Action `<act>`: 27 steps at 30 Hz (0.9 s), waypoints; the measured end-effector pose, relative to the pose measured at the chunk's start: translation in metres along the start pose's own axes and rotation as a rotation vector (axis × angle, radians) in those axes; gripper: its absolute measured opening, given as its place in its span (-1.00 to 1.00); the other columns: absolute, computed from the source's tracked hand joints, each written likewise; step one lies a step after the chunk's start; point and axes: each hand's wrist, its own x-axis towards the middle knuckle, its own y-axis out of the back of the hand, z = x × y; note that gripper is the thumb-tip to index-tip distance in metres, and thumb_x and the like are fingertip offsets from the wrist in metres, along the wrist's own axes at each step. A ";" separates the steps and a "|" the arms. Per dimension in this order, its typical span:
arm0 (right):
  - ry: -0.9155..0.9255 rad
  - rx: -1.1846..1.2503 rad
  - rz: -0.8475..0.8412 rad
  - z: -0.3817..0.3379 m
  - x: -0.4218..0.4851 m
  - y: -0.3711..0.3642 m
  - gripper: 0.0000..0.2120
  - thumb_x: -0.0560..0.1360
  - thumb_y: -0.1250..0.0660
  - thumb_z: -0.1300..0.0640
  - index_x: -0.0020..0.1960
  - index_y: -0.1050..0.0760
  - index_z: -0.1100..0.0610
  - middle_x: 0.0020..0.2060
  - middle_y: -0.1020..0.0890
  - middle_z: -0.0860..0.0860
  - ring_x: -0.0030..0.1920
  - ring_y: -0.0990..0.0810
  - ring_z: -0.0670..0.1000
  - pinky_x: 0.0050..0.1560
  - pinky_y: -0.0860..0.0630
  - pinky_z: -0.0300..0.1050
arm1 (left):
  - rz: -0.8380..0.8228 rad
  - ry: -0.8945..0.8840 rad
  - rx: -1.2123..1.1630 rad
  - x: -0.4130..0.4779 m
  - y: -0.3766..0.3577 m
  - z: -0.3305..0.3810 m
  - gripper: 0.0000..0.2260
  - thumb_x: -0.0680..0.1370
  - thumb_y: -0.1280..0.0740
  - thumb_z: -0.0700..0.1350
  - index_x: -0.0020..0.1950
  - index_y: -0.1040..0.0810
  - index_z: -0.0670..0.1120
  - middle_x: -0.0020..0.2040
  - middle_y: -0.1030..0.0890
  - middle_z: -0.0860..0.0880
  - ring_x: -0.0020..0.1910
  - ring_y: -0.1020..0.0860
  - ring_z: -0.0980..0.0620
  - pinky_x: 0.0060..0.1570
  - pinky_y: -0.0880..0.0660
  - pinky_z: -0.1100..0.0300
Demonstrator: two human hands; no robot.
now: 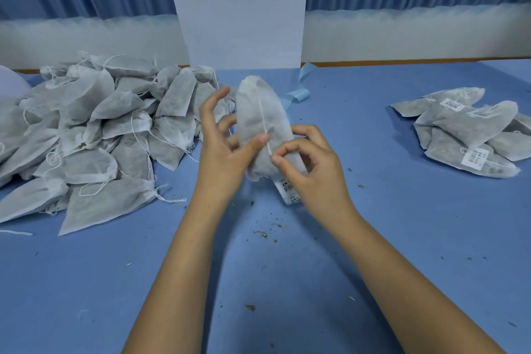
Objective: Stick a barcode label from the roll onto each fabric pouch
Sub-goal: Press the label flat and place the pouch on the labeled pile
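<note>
Currently left hand grips the pouch, right hand pinches its string; the dangling label may stick crooked.

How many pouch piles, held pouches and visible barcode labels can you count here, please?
Pouch piles: 2, left pile and right pile
Held pouch: 1
Visible barcode labels: 4, three on the right pile, one by the right hand
Total: 7

The grey fabric pouch stands tilted, white drawstring down its front, a barcode label just below it.
</note>
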 end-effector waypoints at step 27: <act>0.021 -0.606 -0.599 0.039 0.014 0.041 -0.74 0.34 -0.52 -0.08 -0.28 -0.55 0.08 0.45 -0.26 -0.28 0.44 -0.09 -0.21 0.32 -0.20 -0.14 | 0.163 -0.099 0.539 0.002 0.004 -0.024 -0.68 0.48 -0.28 -0.42 -0.21 -0.63 0.00 -0.09 -0.50 0.05 -0.12 -0.46 0.32 -0.13 -0.31 0.54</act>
